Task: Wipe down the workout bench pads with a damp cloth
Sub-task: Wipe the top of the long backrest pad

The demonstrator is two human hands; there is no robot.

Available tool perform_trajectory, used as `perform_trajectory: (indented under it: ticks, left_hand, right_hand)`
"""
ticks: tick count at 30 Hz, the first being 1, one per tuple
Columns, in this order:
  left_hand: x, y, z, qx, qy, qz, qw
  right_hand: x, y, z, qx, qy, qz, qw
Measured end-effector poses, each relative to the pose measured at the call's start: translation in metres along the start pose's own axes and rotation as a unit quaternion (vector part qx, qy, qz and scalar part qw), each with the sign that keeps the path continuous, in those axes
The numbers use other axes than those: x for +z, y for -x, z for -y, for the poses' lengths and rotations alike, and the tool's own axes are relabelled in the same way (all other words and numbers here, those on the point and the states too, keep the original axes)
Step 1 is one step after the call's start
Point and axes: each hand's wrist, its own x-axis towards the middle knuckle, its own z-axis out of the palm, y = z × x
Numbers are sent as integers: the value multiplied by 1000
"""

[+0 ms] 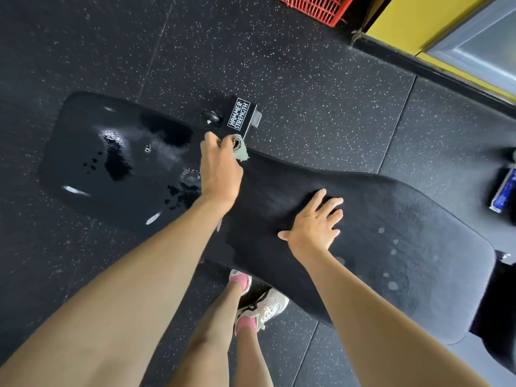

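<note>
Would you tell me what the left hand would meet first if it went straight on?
Probably the Hammer Strength bracket, just beyond the cloth the left hand grips, though depth is unclear.

Left hand (220, 171) grips cloth (239, 148) on wet bench pad (111, 163); right hand (314, 224) presses flat.

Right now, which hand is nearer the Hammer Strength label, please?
Left: left hand holds the cloth beside the label; right hand rests flat on the pad, farther off.

A glossy wet pad (117, 163) lies centre left; a matte pad (391, 233) stretches right. A bunched green cloth (240, 152) is at their junction
</note>
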Motion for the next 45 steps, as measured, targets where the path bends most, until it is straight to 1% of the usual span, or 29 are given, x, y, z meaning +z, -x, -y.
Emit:
perform_trajectory:
  ticks: [2, 4, 7, 10, 13, 16, 18, 19, 20, 21, 22, 24, 25, 26, 27, 29, 30, 32, 33, 34, 35, 37, 38, 39, 40, 42, 43, 44, 45]
  left_hand:
    - [4, 6, -18, -18, -1, -1, 1000]
    - [13, 19, -45, 46, 5, 44, 998]
    - [25, 39, -73, 178, 22, 137, 974]
    - [21, 26, -55, 235, 2, 146, 961]
    - [1, 0, -7, 182, -22, 77, 980]
    - [-16, -21, 41, 53, -29, 6, 998]
    - [-16, -23, 47, -32, -21, -42, 998]
    - [-14, -19, 41, -55, -18, -53, 997]
    - [-12, -11, 31, -45, -16, -51, 998]
    - [-8, -3, 20, -1, -14, -31, 999]
    - [-5, 6, 11, 77, -14, 15, 997]
    - [-7, 17, 4, 280, -50, 116, 952]
    - [-14, 11, 9, 328, -78, 142, 931]
    - [-21, 1, 16, 303, -72, 144, 939]
    - [-29, -10, 27, 246, -60, 104, 962]
    - [-34, -32, 53, 64, -56, 11, 996]
    - [-34, -34, 64, -11, -61, -35, 997]
    - [-27, -17, 59, -69, -45, -85, 993]
    - [-20, 1, 49, -49, -28, -65, 996]
    - [-13, 22, 40, 10, -25, -29, 999]
    - [-5, 43, 34, 101, -35, 19, 994]
    - [2, 67, 37, 282, -66, 96, 952]
    - [-2, 63, 46, 330, -74, 114, 934]
    - [-10, 53, 55, 331, -83, 126, 932]
    - [-19, 42, 64, 292, -88, 120, 945]
    - [-29, 29, 75, 124, -73, 54, 988]
    - [-31, 33, 74, 40, -62, 25, 997]
    - [-32, 44, 68, 1, -50, 12, 999]
    - [-30, 59, 59, 19, -47, 20, 999]
  right_hand:
    - [0, 0, -2, 2, 3, 1, 1000]
    - [0, -1, -3, 3, 0, 4, 1000]
    - [-2, 0, -3, 4, -7, 12, 1000]
    - [-3, 0, -3, 3, -14, 6, 1000]
    - [-3, 0, -1, 3, -17, 2, 1000]
    - [-3, 1, -1, 6, -21, 3, 1000]
    - [-3, 1, -2, 10, -22, 2, 1000]
    - [-2, 1, -3, 12, -22, 0, 1000]
    - [-2, 1, -3, 14, -23, -2, 1000]
    - [-2, 1, -3, 15, -23, -3, 1000]
    - [-2, 1, -3, 15, -23, -3, 1000]
    - [-2, 1, -3, 13, -27, -5, 1000]
    - [-2, 0, -3, 12, -30, -6, 999]
    - [-2, 0, -2, 12, -31, -7, 999]
    - [-2, 0, -2, 12, -31, -8, 999]
    - [-2, -1, -1, 8, -27, -14, 1000]
    - [-1, -1, -1, 6, -20, -20, 1000]
    - [3, 3, -2, 1, 1, -39, 999]
    - [6, 7, -2, -7, 13, -47, 999]
    - [10, 13, -3, -23, 27, -53, 998]
    - [14, 19, -3, -47, 42, -61, 996]
    - [21, 28, -4, -106, 62, -89, 988]
    - [23, 32, -5, -130, 59, -99, 985]
    - [25, 35, -6, -149, 50, -105, 982]
    - [26, 38, -7, -162, 37, -108, 980]
    - [29, 44, -10, -177, 11, -106, 979]
    - [31, 47, -12, -179, 3, -100, 979]
    - [33, 50, -14, -177, -2, -96, 980]
    - [36, 52, -17, -169, -8, -95, 981]
